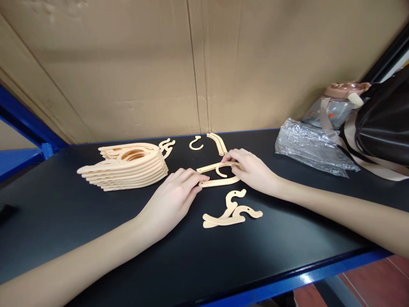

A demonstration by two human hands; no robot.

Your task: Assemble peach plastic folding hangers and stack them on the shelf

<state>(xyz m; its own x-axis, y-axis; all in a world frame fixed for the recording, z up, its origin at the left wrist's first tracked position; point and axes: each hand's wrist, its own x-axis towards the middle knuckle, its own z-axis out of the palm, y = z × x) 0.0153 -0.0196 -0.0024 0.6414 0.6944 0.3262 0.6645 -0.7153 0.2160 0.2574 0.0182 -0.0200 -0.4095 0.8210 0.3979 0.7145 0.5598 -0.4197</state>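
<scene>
Near the middle of the black table, a cream plastic folding-hanger piece point(220, 182) lies with two arms pointing left and a curved hook point(220, 172) between them. My left hand point(177, 192) pinches the tip of its lower arm. My right hand point(251, 170) has its fingers closed on the piece's right end, partly covering it. Below my hands lie two loose curved cream parts point(231, 217), one overlapping the other. Behind them are a separate hook point(196, 144) and a few narrow cream arms point(217, 143).
A tall stack of cream hanger pieces point(128, 172) stands at the left, with small curved parts point(167, 147) beside it. At the right are crumpled clear plastic point(309, 145), a strapped bottle point(338, 104) and a dark bag point(383, 123). Cardboard point(143, 76) rises behind the table point(143, 264).
</scene>
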